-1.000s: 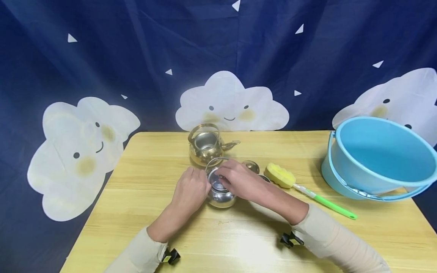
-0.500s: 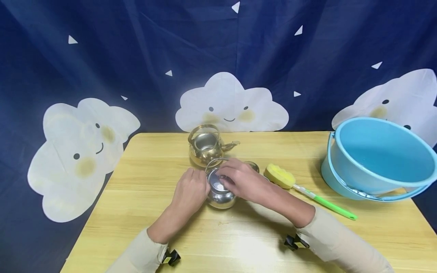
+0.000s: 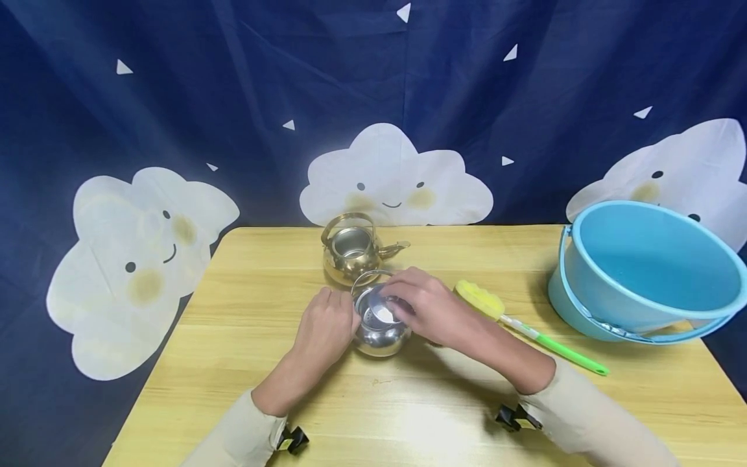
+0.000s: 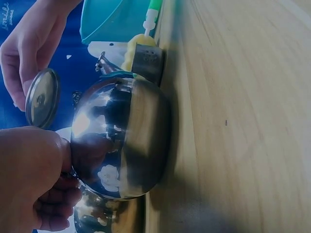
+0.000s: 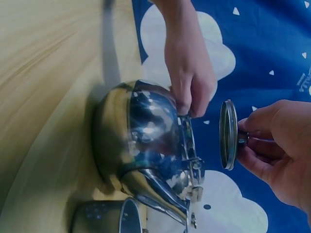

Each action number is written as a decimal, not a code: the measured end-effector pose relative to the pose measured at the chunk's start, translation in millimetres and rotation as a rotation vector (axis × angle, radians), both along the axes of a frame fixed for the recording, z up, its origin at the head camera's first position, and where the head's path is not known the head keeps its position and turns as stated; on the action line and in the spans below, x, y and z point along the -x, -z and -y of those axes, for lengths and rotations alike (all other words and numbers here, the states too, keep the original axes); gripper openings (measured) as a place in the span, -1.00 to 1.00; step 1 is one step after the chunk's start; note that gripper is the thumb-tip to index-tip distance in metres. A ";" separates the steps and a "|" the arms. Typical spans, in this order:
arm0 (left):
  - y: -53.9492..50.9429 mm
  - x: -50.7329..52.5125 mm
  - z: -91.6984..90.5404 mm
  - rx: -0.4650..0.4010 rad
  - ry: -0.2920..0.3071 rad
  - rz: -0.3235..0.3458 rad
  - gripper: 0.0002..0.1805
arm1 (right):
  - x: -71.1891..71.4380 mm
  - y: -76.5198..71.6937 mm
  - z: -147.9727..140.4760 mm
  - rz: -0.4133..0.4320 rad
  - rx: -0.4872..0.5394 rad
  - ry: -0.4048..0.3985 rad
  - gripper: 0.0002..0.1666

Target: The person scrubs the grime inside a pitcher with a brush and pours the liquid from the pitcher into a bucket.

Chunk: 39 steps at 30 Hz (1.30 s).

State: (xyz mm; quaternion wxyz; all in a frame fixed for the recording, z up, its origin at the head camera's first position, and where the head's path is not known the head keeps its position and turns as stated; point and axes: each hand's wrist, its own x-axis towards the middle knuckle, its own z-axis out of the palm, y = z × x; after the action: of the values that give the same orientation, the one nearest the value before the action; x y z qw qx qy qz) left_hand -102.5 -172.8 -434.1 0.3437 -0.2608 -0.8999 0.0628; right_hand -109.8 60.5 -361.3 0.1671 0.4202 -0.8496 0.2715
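A small silver teapot [image 3: 382, 340] stands on the table in the head view, its top uncovered and a perforated strainer visible inside. My left hand [image 3: 327, 324] grips its handle at the left side, fingers curled, as the right wrist view shows. Above the opening, my right hand [image 3: 428, 305] pinches the round metal lid [image 5: 228, 136] by its knob. In the right wrist view the lid is clear of the teapot. Just behind stands a gold teapot [image 3: 350, 263] with no lid on.
A perforated metal strainer cup [image 5: 99, 216] stands near the silver teapot's spout. A yellow sponge brush [image 3: 480, 298] with a green handle lies to the right. The blue bucket [image 3: 642, 318] stands at the table's right side, before a dark blue curtain [image 3: 373, 65].
My right hand has lifted the lid off the silver teapot and moved it slightly right, exposing the strainer inside. The left hand stays in place. My right arm now covers the gold lid.
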 end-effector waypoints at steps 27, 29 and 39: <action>-2.1 -0.7 -0.3 -0.009 0.005 0.004 -0.77 | 1.3 3.0 -40.6 -0.081 0.058 0.042 -0.78; -2.1 -0.6 -0.3 -0.014 0.009 0.003 -0.77 | 0.8 4.2 -43.6 -0.085 0.064 0.046 -0.77; -2.3 -0.6 0.3 -0.020 0.006 0.036 -0.78 | -3.8 10.5 -60.0 -0.061 0.055 0.100 -0.79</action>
State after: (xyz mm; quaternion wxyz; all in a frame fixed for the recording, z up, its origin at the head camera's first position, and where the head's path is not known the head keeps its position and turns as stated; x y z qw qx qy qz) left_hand -101.9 -173.1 -431.8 0.3303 -0.2613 -0.9057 0.0480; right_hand -106.0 120.5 -371.8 0.2179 0.3804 -0.8563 0.2731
